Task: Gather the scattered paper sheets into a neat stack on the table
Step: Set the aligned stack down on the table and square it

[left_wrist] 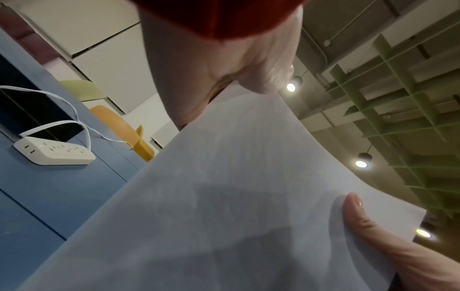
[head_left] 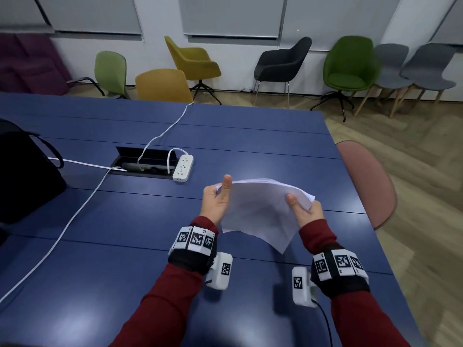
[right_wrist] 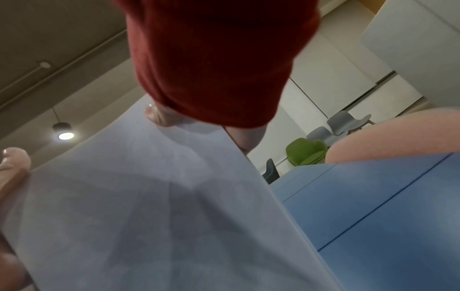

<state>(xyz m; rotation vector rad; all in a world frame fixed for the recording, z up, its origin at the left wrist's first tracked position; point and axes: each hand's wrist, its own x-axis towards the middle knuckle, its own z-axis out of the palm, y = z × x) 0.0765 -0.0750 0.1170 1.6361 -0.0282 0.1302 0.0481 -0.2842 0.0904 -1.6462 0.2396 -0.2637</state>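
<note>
A bundle of several white paper sheets (head_left: 260, 209) is held up off the blue table (head_left: 112, 259), tilted toward me with its lower corner hanging free. My left hand (head_left: 222, 195) grips the bundle's left edge, thumb on the near face and fingers hidden behind. My right hand (head_left: 302, 207) grips the right edge the same way. In the left wrist view the sheets (left_wrist: 224, 196) fill the frame. In the right wrist view the sheets (right_wrist: 149, 216) bow between the two thumbs. The sheet edges at the far right are slightly fanned.
A white power strip (head_left: 183, 169) lies beside an open cable hatch (head_left: 142, 161) just left of the paper. A white cable (head_left: 75, 216) runs across the left of the table, near a black bag (head_left: 25, 176). A pink chair (head_left: 368, 181) stands at the table's right edge.
</note>
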